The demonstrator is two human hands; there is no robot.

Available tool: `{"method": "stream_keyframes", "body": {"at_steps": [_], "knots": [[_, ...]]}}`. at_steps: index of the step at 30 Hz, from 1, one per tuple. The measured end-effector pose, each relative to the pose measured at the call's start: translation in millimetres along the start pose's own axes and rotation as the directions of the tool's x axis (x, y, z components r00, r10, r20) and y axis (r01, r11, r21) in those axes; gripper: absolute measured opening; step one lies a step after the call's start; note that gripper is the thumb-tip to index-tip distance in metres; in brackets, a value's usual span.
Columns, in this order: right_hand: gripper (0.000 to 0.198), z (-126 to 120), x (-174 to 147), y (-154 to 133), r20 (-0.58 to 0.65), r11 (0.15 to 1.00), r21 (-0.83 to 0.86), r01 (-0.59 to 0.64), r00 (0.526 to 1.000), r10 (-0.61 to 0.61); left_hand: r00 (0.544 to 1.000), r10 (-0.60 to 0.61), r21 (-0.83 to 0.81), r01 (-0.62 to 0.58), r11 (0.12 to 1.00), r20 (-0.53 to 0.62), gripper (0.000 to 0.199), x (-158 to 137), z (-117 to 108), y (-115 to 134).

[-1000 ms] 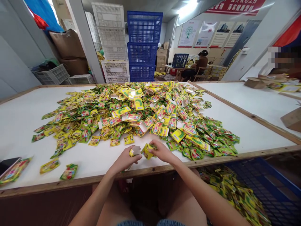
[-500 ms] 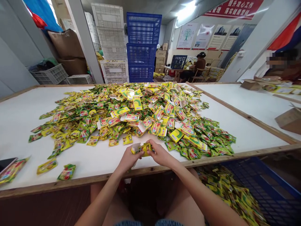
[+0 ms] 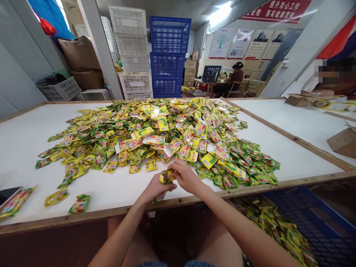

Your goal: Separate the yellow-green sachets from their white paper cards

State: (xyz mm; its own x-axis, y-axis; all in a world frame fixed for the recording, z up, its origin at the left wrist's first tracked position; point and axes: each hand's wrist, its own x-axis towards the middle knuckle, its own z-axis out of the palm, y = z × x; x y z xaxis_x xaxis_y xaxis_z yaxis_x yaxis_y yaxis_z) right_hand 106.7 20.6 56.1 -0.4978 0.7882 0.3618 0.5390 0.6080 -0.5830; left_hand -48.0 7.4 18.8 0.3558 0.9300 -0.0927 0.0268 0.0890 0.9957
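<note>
My left hand point(image 3: 156, 188) is closed around a small yellow carton point(image 3: 164, 178) near the table's front edge. My right hand point(image 3: 185, 177) presses its fingertips against the carton's right side, pinching a yellow packet point(image 3: 172, 174) at the opening. Part of the packet is hidden by the fingers. Below my left palm a green piece of wrapper point(image 3: 160, 198) shows, mostly covered. Just beyond the hands lies a big heap of small yellow and green packets point(image 3: 97, 148), with open yellow cartons point(image 3: 183, 150) scattered over it.
A wooden rim point(image 3: 194, 199) edges the white table. Two loose packets and a phone point(image 3: 9, 194) lie at left. A blue crate point(image 3: 308, 218) with packets stands low at right. Stacked crates point(image 3: 169, 37) rise behind; a seated person point(image 3: 236, 78) works beyond.
The carton has turned so its end faces me more. My right hand has shifted slightly left and up over it, fingers now curled at its opening.
</note>
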Motion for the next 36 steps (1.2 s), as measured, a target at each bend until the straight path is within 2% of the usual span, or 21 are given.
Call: {"method": "stream_keyframes", "body": {"at_steps": [4,6,7,9,12,15,18,23,26,30,33,36], "knots": [[0.018,4.1,8.0,-9.9,0.214,0.949,-0.306,0.078,0.977,-0.011,0.999,0.044,-0.038,-0.044,0.998,-0.014,0.026,4.6,2.6,-8.9],[0.028,2.8,13.7,-14.9,0.280,0.927,-0.355,0.121,0.960,-0.019,0.996,0.055,-0.065,-0.059,0.996,-0.064,0.026,6.4,3.2,-13.5],[0.035,1.7,16.0,-16.3,0.280,0.935,-0.334,0.122,0.960,-0.025,0.995,0.055,-0.094,-0.063,0.994,-0.081,0.026,6.8,3.2,-15.2],[0.044,-0.6,18.3,-15.9,0.202,0.971,-0.230,0.064,0.979,-0.017,0.996,0.050,-0.174,-0.063,0.983,-0.078,0.028,6.5,3.1,-17.3],[0.028,0.0,14.9,-11.1,0.054,0.996,-0.089,-0.010,0.998,0.015,0.997,0.049,-0.264,-0.061,0.963,-0.054,0.032,5.5,2.7,-19.3],[0.007,6.1,6.2,-8.3,-0.012,0.992,-0.124,0.037,0.999,-0.039,0.992,0.076,-0.256,-0.099,0.962,-0.097,0.034,6.0,1.7,-21.9],[0.015,12.2,-1.4,-6.8,-0.059,0.983,-0.183,0.030,0.997,-0.042,0.990,0.068,-0.202,-0.092,0.975,-0.124,0.036,6.3,-0.9,-23.4],[0.013,15.6,-4.7,-0.4,0.029,0.995,-0.100,-0.026,0.999,0.029,0.993,0.045,-0.142,-0.060,0.988,-0.106,0.045,3.3,-5.2,-21.2],[0.013,16.7,-4.0,-0.3,0.028,0.998,-0.063,-0.027,0.999,0.029,0.986,0.123,-0.043,-0.128,0.991,-0.113,0.037,0.4,-3.4,-18.7],[0.009,20.6,-3.6,-4.5,0.032,0.987,-0.164,0.005,0.999,0.000,0.959,0.257,0.104,-0.246,0.964,-0.116,0.019,-3.6,4.3,-17.7],[0.014,23.0,-4.9,-5.9,0.090,0.975,-0.219,0.028,0.996,-0.009,0.961,0.239,0.122,-0.222,0.967,-0.139,0.024,-5.9,9.0,-20.1],[0.013,23.3,-10.2,-3.4,0.097,0.981,-0.192,0.004,0.995,0.015,0.966,0.197,0.082,-0.186,0.979,-0.168,0.027,-7.4,10.5,-24.6]]}}
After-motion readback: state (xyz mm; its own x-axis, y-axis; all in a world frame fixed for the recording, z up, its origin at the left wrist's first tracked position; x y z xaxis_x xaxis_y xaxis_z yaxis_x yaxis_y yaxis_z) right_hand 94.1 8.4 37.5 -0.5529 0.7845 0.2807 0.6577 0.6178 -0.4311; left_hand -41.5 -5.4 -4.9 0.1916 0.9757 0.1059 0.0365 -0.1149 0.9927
